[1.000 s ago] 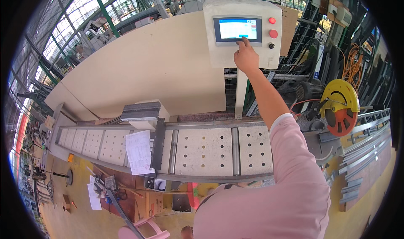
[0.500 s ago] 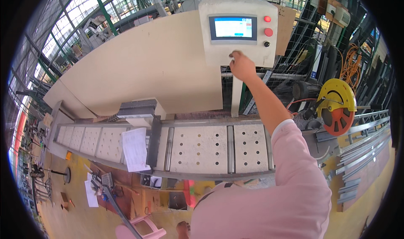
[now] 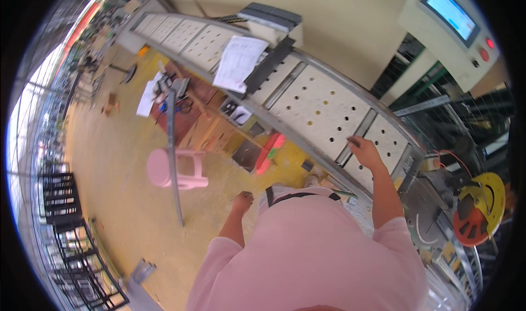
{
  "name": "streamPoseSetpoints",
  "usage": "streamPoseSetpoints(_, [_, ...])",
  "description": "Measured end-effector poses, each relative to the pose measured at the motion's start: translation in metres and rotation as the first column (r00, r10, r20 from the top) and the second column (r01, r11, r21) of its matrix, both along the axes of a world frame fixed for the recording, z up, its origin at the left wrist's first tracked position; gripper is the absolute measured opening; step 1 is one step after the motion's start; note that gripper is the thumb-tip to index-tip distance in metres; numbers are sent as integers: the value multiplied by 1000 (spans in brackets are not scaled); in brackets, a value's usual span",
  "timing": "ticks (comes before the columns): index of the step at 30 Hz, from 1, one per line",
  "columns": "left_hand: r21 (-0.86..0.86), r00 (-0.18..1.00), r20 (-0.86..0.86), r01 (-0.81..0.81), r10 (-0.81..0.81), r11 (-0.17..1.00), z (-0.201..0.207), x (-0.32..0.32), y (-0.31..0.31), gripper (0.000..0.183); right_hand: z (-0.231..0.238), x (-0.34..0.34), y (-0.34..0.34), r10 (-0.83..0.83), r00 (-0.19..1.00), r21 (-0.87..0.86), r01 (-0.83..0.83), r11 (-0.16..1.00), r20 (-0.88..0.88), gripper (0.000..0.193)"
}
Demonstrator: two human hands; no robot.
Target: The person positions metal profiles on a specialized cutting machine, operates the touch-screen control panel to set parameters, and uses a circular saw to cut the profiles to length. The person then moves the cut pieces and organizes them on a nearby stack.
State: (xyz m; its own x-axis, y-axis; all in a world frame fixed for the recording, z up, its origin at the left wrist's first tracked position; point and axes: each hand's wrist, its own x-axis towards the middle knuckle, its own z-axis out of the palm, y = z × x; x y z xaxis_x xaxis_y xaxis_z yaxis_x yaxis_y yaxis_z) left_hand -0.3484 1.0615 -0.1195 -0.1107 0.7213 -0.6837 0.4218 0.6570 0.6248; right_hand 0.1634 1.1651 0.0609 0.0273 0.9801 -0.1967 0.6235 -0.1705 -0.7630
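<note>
My right hand [image 3: 366, 152] hovers low over, or touches, the near part of a long pale machine bed [image 3: 293, 116] with rows of round holes. Its fingers are bent together toward a metal roller [image 3: 356, 137]; a small dark spot shows at the fingertips, too blurred to name. Beside my waist hangs my left hand [image 3: 243, 201], fingers curled in, with nothing visible in it. Written paper sheets [image 3: 239, 63] lie on the bed against a dark crossbar [image 3: 268, 64]. At the upper right is a control box [image 3: 446, 51] with a lit touchscreen [image 3: 450, 12] and red buttons.
A pink stool [image 3: 159, 168] stands on the yellow floor, a grey metal bar [image 3: 173, 163] slanting in front of it. Beyond are cardboard boxes [image 3: 216, 136] and tools. At right sits a cutting saw with a yellow guard [image 3: 496, 199]. Black metal frames [image 3: 82, 256] stand lower left.
My right hand has come down from below the control box's screen to the machine bed. The view has turned left and downward, and my left hand has come into sight.
</note>
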Motion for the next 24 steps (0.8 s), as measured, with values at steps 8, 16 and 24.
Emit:
streamPoseSetpoints(8, [33, 975, -211, 77, -68, 996, -28, -35, -92, 27, -40, -29, -137, -88, 996, -116, 87, 989, -1, 25])
streamPoseSetpoints(16, [-161, 999, -2, -34, 34, 986, -44, -50, -216, 20, -49, -83, -315, 75, 997, -401, -80, 913, -28, 27])
streamPoseSetpoints(24, [-367, 937, 109, 348, -331, 863, -120, -76, -308, 13, -166, 42, -523, 239, 835, -415, -13, 910, 497, 26])
